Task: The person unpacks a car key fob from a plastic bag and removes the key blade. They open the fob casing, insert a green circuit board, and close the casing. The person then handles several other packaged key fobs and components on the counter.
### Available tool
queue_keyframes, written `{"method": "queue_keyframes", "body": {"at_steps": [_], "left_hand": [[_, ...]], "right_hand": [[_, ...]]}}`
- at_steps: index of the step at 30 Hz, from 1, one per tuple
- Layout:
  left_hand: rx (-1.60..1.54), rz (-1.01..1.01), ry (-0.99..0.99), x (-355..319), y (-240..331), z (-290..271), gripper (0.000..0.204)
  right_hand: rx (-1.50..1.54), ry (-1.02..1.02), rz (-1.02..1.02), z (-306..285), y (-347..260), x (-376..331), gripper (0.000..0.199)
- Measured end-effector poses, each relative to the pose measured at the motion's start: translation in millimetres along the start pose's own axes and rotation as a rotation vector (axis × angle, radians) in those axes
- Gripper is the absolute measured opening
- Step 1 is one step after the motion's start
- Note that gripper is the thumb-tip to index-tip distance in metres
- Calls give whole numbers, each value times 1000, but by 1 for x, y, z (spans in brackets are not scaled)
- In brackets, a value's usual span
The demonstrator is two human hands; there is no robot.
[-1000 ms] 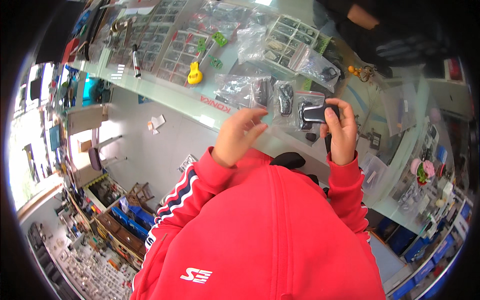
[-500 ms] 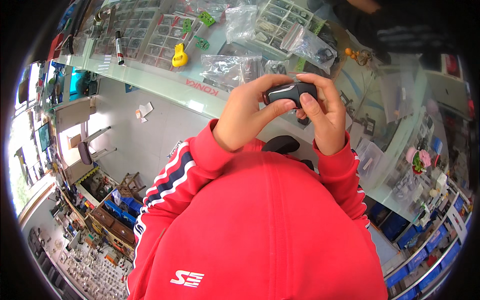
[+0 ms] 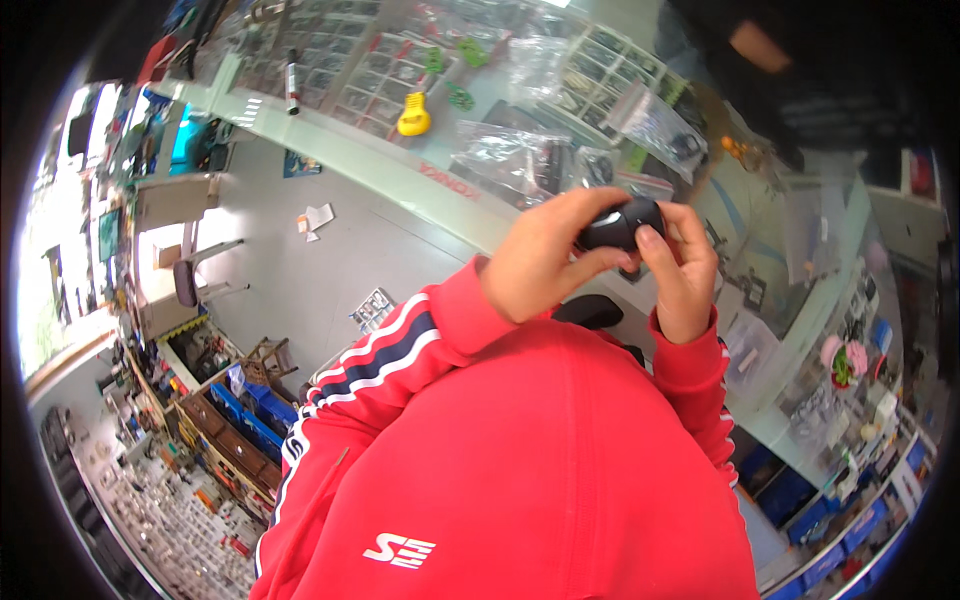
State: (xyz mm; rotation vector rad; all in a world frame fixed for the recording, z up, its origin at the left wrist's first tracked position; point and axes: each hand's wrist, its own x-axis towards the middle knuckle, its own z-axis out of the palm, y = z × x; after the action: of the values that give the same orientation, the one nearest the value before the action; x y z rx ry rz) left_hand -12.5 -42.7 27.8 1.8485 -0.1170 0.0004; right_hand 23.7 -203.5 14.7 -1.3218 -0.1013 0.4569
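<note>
A small black, rounded key fob (image 3: 612,229) with a shiny strip along its side is held up in front of me, over the near edge of the glass counter (image 3: 335,147). My left hand (image 3: 545,252) grips its left end, thumb below and fingers over the top. On the other end, the fingers of my right hand (image 3: 684,265) curl behind it while the thumb presses its near face. Both hands are closed around it. My fingers cover its ends, and its underside is hidden.
On the counter lie a yellow fob-shaped piece (image 3: 414,115), a green circuit board (image 3: 472,52), a marker pen (image 3: 292,82) and clear plastic bags (image 3: 510,158). Compartment trays (image 3: 605,72) show farther back. Pink flowers (image 3: 850,357) stand at right. Another person's hand (image 3: 760,47) appears at the far side.
The view has shifted, so the counter things sit farther right. The fob has turned in my fingers: its silver strip shows less and its end faces me more. Both hands keep their grip.
</note>
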Motion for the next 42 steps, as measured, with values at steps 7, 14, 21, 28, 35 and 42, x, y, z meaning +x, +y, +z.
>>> {"method": "queue_keyframes", "body": {"at_steps": [7,14,21,28,35,42], "left_hand": [[-73,-85,9,-6,-2,4,44],[-270,-238,-114,-7,-4,6,35],[-1111,-353,-209,-5,-1,18,30],[-780,-245,-2,-4,11,26,39],[-679,-90,133,-2,26,29,29],[-582,-72,90,1,29,28,33]], "right_hand": [[-52,-47,6,-2,3,-2,21],[-112,-64,-35,-2,0,-3,24],[235,-220,-33,3,0,7,48],[186,-297,-125,23,-7,6,60],[50,-128,-231,32,-23,1,41],[68,-162,-295,29,-21,7,41]]}}
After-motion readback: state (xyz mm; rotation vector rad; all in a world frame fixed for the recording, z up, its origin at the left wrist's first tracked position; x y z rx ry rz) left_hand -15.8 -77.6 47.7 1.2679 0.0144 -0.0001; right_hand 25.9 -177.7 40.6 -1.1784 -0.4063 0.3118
